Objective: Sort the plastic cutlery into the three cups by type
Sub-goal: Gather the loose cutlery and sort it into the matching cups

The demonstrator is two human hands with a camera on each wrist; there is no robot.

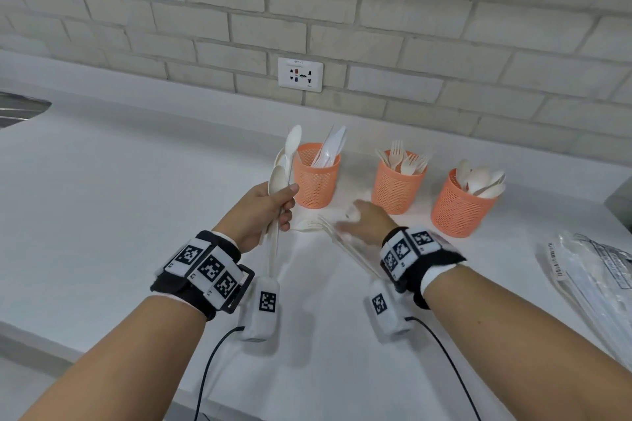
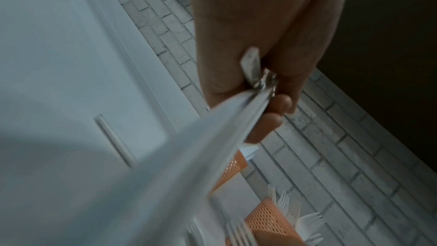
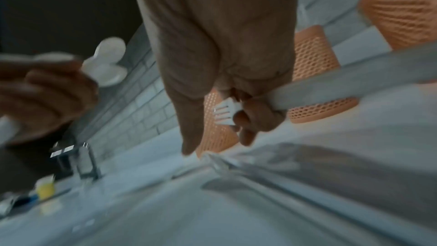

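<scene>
Left hand (image 1: 265,207) raised above the counter (image 1: 136,198), fingers curled round a bundle of spoons (image 1: 285,164) — bowls up, handles running down past the wrist. In the left wrist view the handles (image 2: 189,156) fill the frame, blurred, gripped between thumb and fingers.

Right hand (image 1: 364,220) low over the counter, motion-blurred in the head view. The right wrist view shows its fingers (image 3: 246,119) closed on a fork (image 3: 224,112), tines pointing left, with a long pale handle (image 3: 354,78) crossing toward the right edge; how many pieces it holds cannot be told. Both hands are clamped on cutlery, the two hands apart.

Three orange mesh cups stand in a row near the brick wall (image 1: 342,10):
- left cup (image 1: 316,176) holds knives (image 1: 330,147), just beside the raised spoons
- middle cup (image 1: 396,181) holds forks (image 1: 402,159)
- right cup (image 1: 460,207) holds spoons

Loose on the counter between the hands: one fork (image 1: 306,225) lying flat, tines toward the right hand, and long pale pieces (image 1: 345,246) slanting back toward the right wrist — blurred, type unclear.

Far right, clear plastic wrappers (image 1: 595,270) with a barcode. A wall socket (image 1: 300,74) sits above the cups. Marker bands on both wrists, cables trailing down.
</scene>
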